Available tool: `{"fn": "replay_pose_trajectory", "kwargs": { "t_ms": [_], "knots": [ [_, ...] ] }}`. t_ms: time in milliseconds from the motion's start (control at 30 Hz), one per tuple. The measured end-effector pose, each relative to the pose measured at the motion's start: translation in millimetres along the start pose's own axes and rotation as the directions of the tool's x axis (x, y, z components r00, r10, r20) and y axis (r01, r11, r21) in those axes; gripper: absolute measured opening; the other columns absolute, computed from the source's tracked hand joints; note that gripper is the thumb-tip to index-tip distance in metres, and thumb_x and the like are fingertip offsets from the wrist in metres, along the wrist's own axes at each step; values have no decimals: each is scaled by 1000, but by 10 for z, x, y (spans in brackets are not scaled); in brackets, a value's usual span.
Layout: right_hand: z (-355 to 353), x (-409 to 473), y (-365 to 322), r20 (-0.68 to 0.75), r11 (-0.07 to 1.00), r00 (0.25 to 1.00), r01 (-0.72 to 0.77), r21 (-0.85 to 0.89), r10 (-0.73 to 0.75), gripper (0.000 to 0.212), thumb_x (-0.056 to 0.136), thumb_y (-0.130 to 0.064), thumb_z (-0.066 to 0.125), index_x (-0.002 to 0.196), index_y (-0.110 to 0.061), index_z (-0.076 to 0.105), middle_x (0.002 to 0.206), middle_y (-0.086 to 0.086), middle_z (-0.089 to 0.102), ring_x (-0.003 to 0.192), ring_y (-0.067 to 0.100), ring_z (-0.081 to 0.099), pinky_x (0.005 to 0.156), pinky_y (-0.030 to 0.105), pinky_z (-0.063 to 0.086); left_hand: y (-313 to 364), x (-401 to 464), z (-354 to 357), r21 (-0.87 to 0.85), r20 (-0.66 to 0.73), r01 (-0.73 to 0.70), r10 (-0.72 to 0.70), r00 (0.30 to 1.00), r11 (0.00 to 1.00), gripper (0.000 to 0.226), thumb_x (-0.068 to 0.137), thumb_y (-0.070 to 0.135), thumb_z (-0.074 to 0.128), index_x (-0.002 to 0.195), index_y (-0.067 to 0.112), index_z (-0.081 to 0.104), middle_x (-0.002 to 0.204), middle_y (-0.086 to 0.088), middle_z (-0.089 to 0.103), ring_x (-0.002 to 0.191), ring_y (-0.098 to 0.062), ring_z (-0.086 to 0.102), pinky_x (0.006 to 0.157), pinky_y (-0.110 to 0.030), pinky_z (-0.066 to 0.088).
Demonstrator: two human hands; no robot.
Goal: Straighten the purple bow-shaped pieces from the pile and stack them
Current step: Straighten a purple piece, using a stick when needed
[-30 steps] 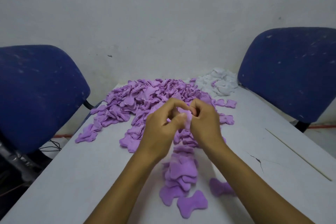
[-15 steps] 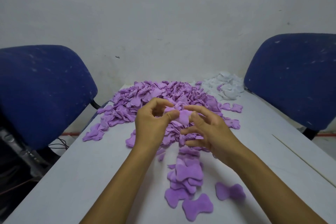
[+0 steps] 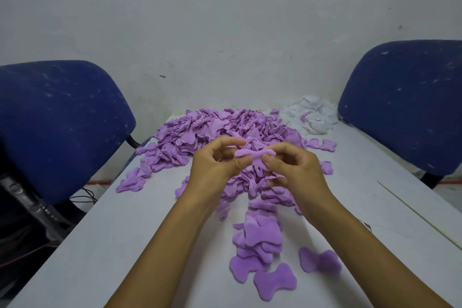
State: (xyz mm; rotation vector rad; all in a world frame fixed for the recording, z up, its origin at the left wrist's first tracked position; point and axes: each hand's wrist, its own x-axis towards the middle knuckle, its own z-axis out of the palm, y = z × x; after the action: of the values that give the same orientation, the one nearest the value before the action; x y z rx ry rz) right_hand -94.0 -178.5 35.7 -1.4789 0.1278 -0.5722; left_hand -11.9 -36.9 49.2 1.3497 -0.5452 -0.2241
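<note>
**While both hands pinch one bow above the pile: risks and counts**

Left to right:

- Left chair (image 3: 57,127) at 9 o'clock, off the table (image 3: 100,245).
- Pile (image 3: 200,132) at 12 o'clock, too many bows to count, all crumpled and overlapping.
- Left hand (image 3: 215,165): thumb and fingers clamped on the left lobe of the bow (image 3: 252,155).
- Right hand (image 3: 295,170): thumb and fingers clamped on the right lobe. Bow is held in the air, stretched flat between both hands, above the near edge of the pile.
- Stack (image 3: 260,235) at 6 o'clock, near me. Layers overlap, so no reliable count; it looks fanned out rather than squared.
- Two loose flat bows just beside the stack's near end, one at 6 (image 3: 275,282), one at 5 (image 3: 320,261).
- White heap (image 3: 310,117) at 1 o'clock, one heap, a couple of purple bits mixed in.
- Right chair (image 3: 405,107) at 3 o'clock.

Risks, my read:

- Soft fabric likely springs back creased if released too soon.
- Stack is already sloppy; dropping the bow off-centre could slide layers off.
- A forearm sweeping low could drag the stack or the loose bows.
</note>
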Motion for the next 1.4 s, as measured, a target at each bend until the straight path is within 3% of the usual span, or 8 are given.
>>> {"fn": "replay_pose_trajectory", "kwargs": {
  "t_ms": [267, 433, 567, 733, 967, 1233, 1300, 1400],
  "knots": [
    [-33, -39, -2, 136, 875, 968, 248, -416, -210, 20, 83, -28, 74, 103, -27, 74, 88, -5, 72, 82, 11, 67, 74, 22, 54, 32, -89, 22, 199, 89, -212, 198, 976, 957, 35, 78, 2, 77, 105, 19, 64, 83, -1, 75, 78, -16, 72, 68, -27, 58],
    [30, -31, 30, -53, 979, 985, 155, -132, -163, 13, 81, -17, 76, 94, -17, 76, 80, 1, 75, 72, 14, 70, 65, 23, 56, -9, -114, 94, -108, 109, 20, -8, 994, 994, 45, 74, 9, 78, 115, 17, 62, 95, -3, 72, 87, -25, 72, 78, -38, 60],
    [108, -49, 32, -19, 992, 1000, 8, 128, -6, 7, 87, -10, 71, 91, -12, 75, 82, 9, 74, 79, 20, 72, 69, 25, 56, -78, -87, 131, 31, 68, -64, 62, 996, 997, 19, 80, -2, 73, 97, 6, 69, 82, -4, 72, 76, -19, 70, 70, -32, 60],
    [53, -30, -19, 97, 987, 988, -126, 100, 117, 17, 89, -16, 66, 94, -1, 73, 90, 16, 68, 88, 27, 63, 78, 35, 50, -55, -50, 96, -10, 56, -90, 91, 994, 996, 15, 79, -11, 68, 80, 3, 65, 65, -2, 65, 61, -12, 62, 55, -20, 51],
    [47, -52, -199, 416, 827, 849, -469, 311, 325, 26, 80, -39, 67, 71, -14, 65, 70, 2, 46, 62, 13, 31, 53, 25, 23, 9, -29, 101, 86, 77, -225, 219, 973, 970, 17, 79, -19, 63, 79, -1, 63, 76, -26, 64, 73, -24, 61, 70, -41, 54],
    [73, -54, -192, 303, 887, 897, -397, 234, 322, 32, 81, -38, 68, 91, -8, 63, 69, 2, 30, 53, 8, 17, 44, 19, 13, -85, -18, 75, -147, 236, -139, 171, 956, 979, 4, 88, 11, 66, 91, 9, 66, 80, -7, 67, 73, -20, 63, 68, -29, 52],
    [94, -70, -196, 278, 895, 903, -390, 215, 327, 34, 86, -36, 64, 101, -7, 55, 82, 9, 14, 54, 9, 14, 45, 20, 12, -101, -18, 106, -113, 183, -175, 194, 964, 978, 6, 85, 19, 67, 82, 15, 69, 73, -2, 67, 66, -16, 62, 64, -25, 52],
    [157, -105, -197, 309, 847, 888, -432, 311, 340, 30, 87, -36, 62, 88, -6, 62, 60, -2, 20, 48, 7, 15, 41, 18, 15, -124, -20, 135, -42, 68, -241, 243, 968, 970, 9, 83, 18, 68, 75, 17, 68, 68, 0, 65, 64, -13, 60, 62, -27, 50]
  ]
}}
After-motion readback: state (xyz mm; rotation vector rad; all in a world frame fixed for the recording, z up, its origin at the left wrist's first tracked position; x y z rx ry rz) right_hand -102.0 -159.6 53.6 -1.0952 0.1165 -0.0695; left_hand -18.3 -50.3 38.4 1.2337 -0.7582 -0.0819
